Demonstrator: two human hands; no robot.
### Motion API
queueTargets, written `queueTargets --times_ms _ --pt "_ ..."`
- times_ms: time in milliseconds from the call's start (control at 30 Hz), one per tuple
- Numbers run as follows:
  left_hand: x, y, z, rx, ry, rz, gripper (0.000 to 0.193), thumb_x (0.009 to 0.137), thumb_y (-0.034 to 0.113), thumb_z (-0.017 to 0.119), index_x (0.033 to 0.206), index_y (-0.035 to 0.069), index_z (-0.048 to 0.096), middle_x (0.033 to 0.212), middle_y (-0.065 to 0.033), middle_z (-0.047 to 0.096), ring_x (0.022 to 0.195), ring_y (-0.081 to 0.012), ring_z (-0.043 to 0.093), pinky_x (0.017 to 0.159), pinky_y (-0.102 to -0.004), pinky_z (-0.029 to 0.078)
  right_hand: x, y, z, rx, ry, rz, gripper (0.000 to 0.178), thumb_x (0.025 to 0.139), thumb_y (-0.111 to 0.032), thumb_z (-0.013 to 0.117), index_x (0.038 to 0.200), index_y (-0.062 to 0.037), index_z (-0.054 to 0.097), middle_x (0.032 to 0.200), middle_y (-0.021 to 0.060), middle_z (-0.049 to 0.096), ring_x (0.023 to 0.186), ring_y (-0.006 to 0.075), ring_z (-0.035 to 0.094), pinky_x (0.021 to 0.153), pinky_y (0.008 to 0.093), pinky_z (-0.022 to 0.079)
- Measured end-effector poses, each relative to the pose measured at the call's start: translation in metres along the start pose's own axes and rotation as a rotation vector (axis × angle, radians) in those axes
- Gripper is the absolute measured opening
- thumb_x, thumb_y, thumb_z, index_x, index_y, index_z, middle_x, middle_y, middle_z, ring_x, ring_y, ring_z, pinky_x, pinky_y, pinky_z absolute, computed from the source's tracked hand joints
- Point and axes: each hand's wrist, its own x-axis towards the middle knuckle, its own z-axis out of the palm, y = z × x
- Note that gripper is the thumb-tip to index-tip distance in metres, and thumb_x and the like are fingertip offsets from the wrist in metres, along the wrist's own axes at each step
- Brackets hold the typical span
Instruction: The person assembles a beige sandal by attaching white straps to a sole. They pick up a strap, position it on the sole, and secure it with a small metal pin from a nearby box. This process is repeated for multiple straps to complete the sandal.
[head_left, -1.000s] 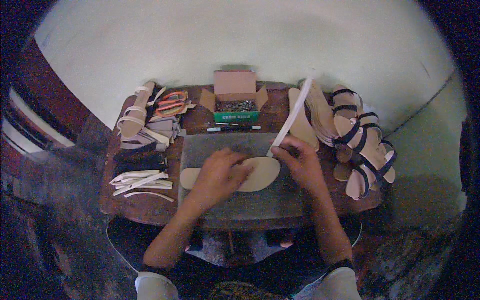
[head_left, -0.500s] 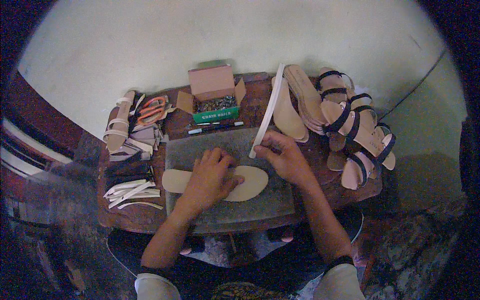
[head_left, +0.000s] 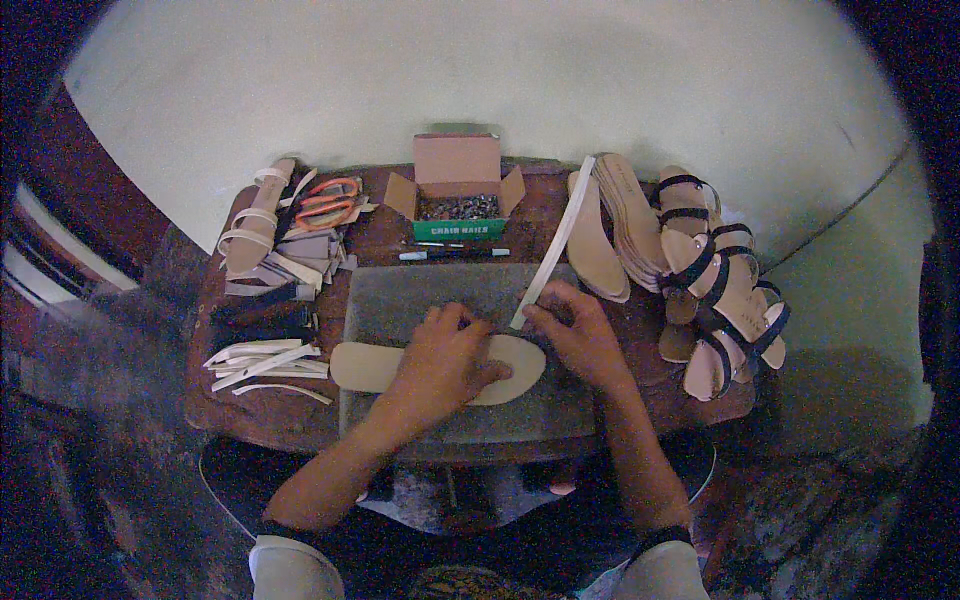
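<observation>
A small sandal-making workshop, this, and the desk (head_left: 540, 205) says it loud! Up against a plain pale wall (head_left: 470, 70), it's loaded: strappy sandals (head_left: 735, 290) heaped at the right, a stack of soles (head_left: 628, 215) right beside them, one bare sole (head_left: 520, 370) out on the grey mat (head_left: 400, 300). Over at the left, white strips (head_left: 265, 362), material scraps (head_left: 310, 245), orange-handled scissors (head_left: 330, 199)! And an open green box (head_left: 410, 228) full of little metal pieces (head_left: 455, 208) at the back!
</observation>
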Motion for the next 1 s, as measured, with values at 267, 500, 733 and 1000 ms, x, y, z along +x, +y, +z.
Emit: queueTargets --times_ms 267,500,733,1000 --pt "-0.003 0.006 -0.013 -0.251 0.003 -0.089 0.042 0.073 0.029 0.071 0.104 0.003 0.059 0.087 -0.0164 0.064 0.081 -0.035 0.062 0.073 -0.0452 0.048 -0.001 -0.001 0.004 -0.048 -0.072 -0.06 0.016 0.088 -0.014 0.057 0.097 -0.0015 0.06 0.084 0.0034 0.061 0.078 0.0107 0.056 0.071 0.0275 0.046" --pt "-0.001 0.001 -0.025 -0.196 -0.072 -0.113 0.033 0.077 0.028 0.066 0.098 0.003 0.065 0.082 -0.018 0.065 0.079 -0.0355 0.063 0.073 -0.0441 0.049 -0.004 -0.002 0.009 0.078 -0.142 -0.055 0.016 0.089 -0.014 0.056 0.099 -0.0022 0.061 0.086 0.0036 0.063 0.082 0.0099 0.056 0.073 0.0274 0.046" --pt "0.011 -0.015 -0.021 -0.301 -0.15 -0.029 0.03 0.077 0.028 0.066 0.093 0.003 0.067 0.077 -0.0199 0.064 0.072 -0.0352 0.063 0.066 -0.0418 0.049 -0.001 -0.007 0.009 0.019 -0.147 -0.015 0.017 0.087 -0.014 0.059 0.1 -0.0024 0.062 0.086 0.0027 0.064 0.081 0.0096 0.057 0.074 0.027 0.047" --pt "0.017 -0.016 -0.025 -0.425 -0.222 -0.06 0.029 0.076 0.028 0.067 0.086 0.002 0.067 0.072 -0.0206 0.062 0.066 -0.0347 0.062 0.061 -0.0414 0.047 0.0 -0.002 0.008 0.039 -0.182 0.026 0.018 0.086 -0.015 0.061 0.098 -0.0024 0.064 0.089 0.004 0.065 0.083 0.0097 0.058 0.074 0.0272 0.047"
